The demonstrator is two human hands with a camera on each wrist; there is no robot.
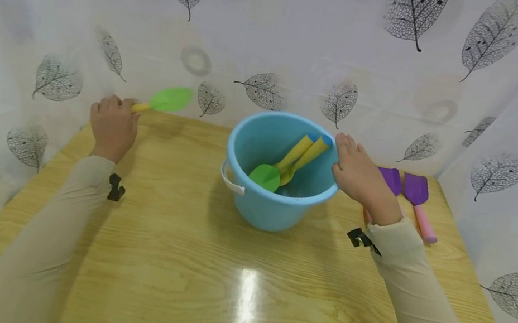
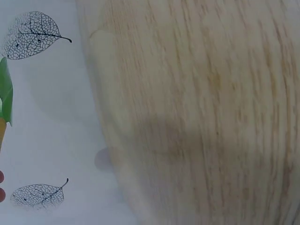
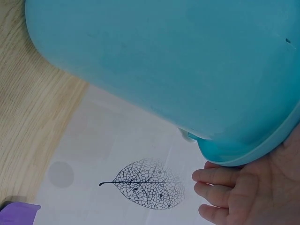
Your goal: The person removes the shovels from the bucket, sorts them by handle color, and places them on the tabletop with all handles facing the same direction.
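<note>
In the head view, my left hand [image 1: 113, 127] grips the yellow handle of a toy shovel [image 1: 171, 99] with a green blade, held up near the table's back left. The left wrist view catches only part of the green blade [image 2: 6, 91] and some fingertips. A light blue bucket [image 1: 266, 213] stands upright, mid-table towards the back. Inside it lie toy shovels [image 1: 296, 159] with yellow, blue-ended handles; one green blade shows. My right hand [image 1: 363, 175] rests against the bucket's right rim, fingers mostly straight. The right wrist view shows the rim against the palm.
Two purple toy shovels lie on the table right of the bucket; one [image 1: 415, 189] has a pink handle, and the other [image 1: 390, 179] is partly behind my right wrist. A white bucket handle [image 1: 232, 181] hangs at the left. Leaf-patterned curtain [image 1: 298, 43] surrounds the wooden table [image 1: 165, 237].
</note>
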